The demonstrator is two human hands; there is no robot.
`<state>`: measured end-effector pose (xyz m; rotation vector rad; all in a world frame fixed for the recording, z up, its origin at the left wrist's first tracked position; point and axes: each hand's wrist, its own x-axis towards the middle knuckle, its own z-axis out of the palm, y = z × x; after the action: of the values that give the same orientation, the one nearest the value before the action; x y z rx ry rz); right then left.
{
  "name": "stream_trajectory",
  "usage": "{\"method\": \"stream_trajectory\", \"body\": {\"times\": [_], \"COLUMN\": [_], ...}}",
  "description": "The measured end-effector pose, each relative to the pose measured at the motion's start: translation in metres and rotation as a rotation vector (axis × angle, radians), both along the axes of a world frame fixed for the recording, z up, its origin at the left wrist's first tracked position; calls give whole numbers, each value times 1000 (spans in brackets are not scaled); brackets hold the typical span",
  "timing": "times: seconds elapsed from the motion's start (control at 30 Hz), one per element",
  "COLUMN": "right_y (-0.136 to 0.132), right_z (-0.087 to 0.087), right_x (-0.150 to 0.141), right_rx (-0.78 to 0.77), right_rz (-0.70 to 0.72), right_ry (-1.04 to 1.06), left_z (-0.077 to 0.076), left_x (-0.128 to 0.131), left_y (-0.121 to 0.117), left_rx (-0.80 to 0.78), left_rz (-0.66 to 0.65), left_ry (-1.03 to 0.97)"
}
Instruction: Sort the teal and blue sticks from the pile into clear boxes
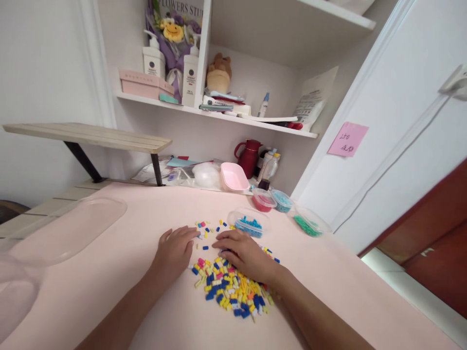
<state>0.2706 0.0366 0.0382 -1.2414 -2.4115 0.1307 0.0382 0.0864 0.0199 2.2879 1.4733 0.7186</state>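
Observation:
A pile of small building bricks (233, 291) in yellow, blue, white, pink and orange lies on the pink tabletop. My right hand (246, 255) rests over the pile's far side, palm down with its fingers apart, and hides some bricks. To the left of the pile, my left hand (175, 250) lies low over the table, fingers stretched toward a few scattered bricks (206, 229). Its fingertips are close to a small white piece. Just beyond my right hand stands a clear tub of blue bricks (251, 226).
Tubs of red pieces (263, 200), light blue pieces (281, 200) and green pieces (307, 226) stand at the back right. Behind them are a pink bowl (234, 177) and a red jug (248, 158). A large clear lid (91, 218) lies at left, near a wooden stand (91, 136).

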Motion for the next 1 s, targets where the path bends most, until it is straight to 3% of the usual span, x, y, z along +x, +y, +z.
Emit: {"method": "stream_trajectory", "body": {"times": [0.17, 0.27, 0.37, 0.53, 0.67, 0.8, 1.0], "right_y": [1, 2, 1, 0, 0, 3, 22], "right_z": [-1, -1, -2, 5, 21, 32, 15], "right_x": [2, 2, 1, 4, 8, 6, -4], "right_rx": [-6, -11, -9, -90, -221, -236, -188], "right_rz": [3, 6, 4, 21, 104, 17, -74], "right_ry": [4, 12, 16, 57, 185, 274, 212], "left_z": [6, 3, -2, -6, -8, -10, -9], "left_x": [-2, -4, -3, 1, 0, -2, -2], "left_y": [4, 7, 9, 4, 4, 6, 3], "left_rx": [-135, -75, 15, 24, 14, 21, 25], "left_rz": [127, 202, 168, 105, 89, 92, 77], "left_ry": [-296, -375, -280, -15, -31, -75, -79]}}
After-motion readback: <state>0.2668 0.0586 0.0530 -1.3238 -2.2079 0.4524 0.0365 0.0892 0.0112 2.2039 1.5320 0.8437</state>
